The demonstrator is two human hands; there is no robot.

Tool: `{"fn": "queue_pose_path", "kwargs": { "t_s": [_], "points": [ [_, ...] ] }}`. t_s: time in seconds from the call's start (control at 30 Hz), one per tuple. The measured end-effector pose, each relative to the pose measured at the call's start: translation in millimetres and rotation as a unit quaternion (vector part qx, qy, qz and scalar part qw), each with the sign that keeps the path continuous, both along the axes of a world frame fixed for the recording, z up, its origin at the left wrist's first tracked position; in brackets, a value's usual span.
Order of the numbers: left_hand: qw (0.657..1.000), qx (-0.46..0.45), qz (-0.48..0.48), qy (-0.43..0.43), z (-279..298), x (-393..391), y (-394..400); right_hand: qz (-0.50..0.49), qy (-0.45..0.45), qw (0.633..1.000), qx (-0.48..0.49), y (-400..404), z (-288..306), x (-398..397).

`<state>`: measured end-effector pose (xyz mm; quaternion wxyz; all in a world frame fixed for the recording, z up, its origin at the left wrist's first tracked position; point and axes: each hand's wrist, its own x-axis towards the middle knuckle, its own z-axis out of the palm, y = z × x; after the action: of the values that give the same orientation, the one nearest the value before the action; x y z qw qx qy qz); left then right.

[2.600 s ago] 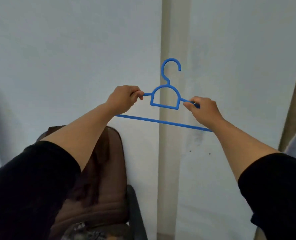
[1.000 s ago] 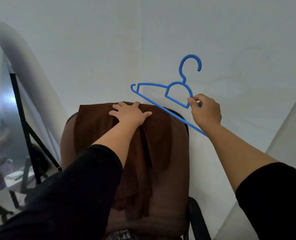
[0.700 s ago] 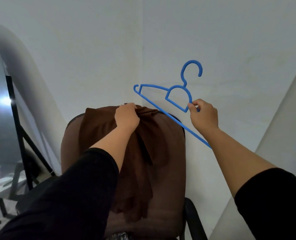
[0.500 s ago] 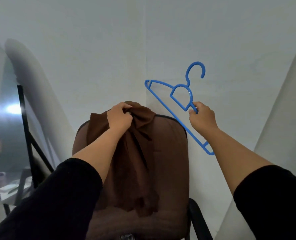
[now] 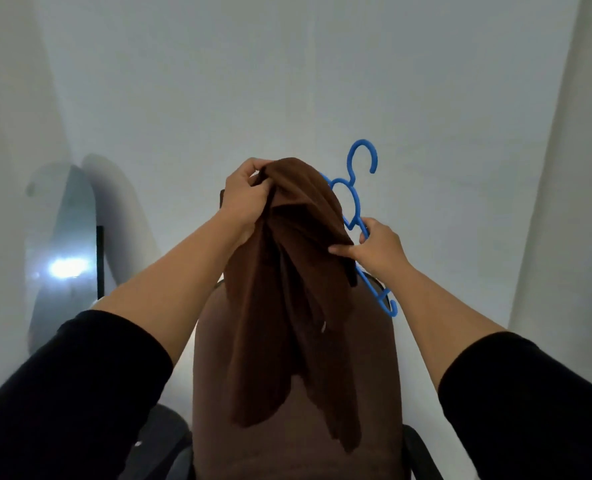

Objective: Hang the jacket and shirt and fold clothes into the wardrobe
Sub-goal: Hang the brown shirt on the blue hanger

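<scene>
Gripping a bunched fold at the top of the brown garment [image 5: 287, 271], the fingers of the person's left hand [image 5: 247, 199] are curled tight around the cloth and hold it up at about head height. The right hand [image 5: 379, 249] is closed on the blue plastic hanger [image 5: 355, 202], its fingers wrapped round the frame near the neck, while the thumb presses sideways against the right edge of the same garment. The hanger stands tilted, hook uppermost and to the right of the cloth; its left shoulder is hidden behind the fabric, and its lower right end juts out below the wrist. Whether the hanger has entered the garment cannot be told from here. From the two hands the cloth falls in long dark folds, its lower points hanging free in front of the brown padded back of a chair [image 5: 298, 431], whose dark armrests show at the bottom left and right. Both forearms are bare, with black sleeves pushed up toward the elbows. Behind everything is a pale wall, and at the left a leaning mirror [image 5: 62, 258] carries a bright spot of reflected light.
</scene>
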<state>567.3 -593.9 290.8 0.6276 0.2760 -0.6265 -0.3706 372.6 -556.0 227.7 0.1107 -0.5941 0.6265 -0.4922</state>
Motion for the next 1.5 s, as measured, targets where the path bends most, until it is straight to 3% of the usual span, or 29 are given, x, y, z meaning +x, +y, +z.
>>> {"fn": "queue_pose_path", "kwargs": {
  "t_s": [0.1, 0.2, 0.27, 0.37, 0.5, 0.57, 0.67, 0.8, 0.93, 1.1, 1.17, 1.3, 1.5],
  "points": [
    [1.0, 0.003, -0.027, 0.009, 10, 9, 14, -0.001, -0.013, 1.0, -0.025, 12, 9, 7],
    [0.999, 0.032, 0.01, -0.006, 12, 20, 16, -0.036, 0.002, 0.998, -0.048, 25, 19, 7],
    [0.991, 0.04, 0.099, -0.083, 7, 31, 11, -0.036, 0.022, 0.998, -0.037, 34, 28, 4],
    [0.944, 0.049, 0.238, -0.223, -7, 46, 6, -0.028, 0.022, 0.998, -0.051, 47, 43, 3],
    [0.905, 0.014, 0.302, -0.3, -21, 53, 11, -0.01, 0.055, 0.996, -0.067, 57, 63, 17],
    [0.901, -0.002, 0.268, -0.341, -23, 54, 16, 0.007, 0.079, 0.995, -0.058, 59, 64, 27],
    [0.899, 0.015, 0.118, -0.42, -24, 48, 31, 0.022, 0.1, 0.994, -0.027, 56, 56, 41],
    [0.846, 0.043, 0.022, -0.531, -25, 26, 49, 0.03, 0.09, 0.995, -0.019, 53, 55, 57],
    [0.888, 0.061, -0.025, -0.456, -37, 2, 60, 0.048, 0.091, 0.994, -0.036, 55, 65, 67],
    [0.921, 0.091, 0.022, -0.378, -39, -23, 55, 0.042, 0.067, 0.996, -0.036, 58, 71, 49],
    [0.931, 0.08, 0.061, -0.35, -33, -28, 57, 0.042, 0.012, 0.999, -0.032, 61, 65, 38],
    [0.964, 0.097, 0.136, -0.206, -7, -34, 54, 0.055, -0.084, 0.995, -0.025, 72, 38, 25],
    [0.982, 0.147, 0.118, 0.004, 50, -41, 47, 0.034, -0.118, 0.992, -0.007, 76, -3, 16]
  ]
}}
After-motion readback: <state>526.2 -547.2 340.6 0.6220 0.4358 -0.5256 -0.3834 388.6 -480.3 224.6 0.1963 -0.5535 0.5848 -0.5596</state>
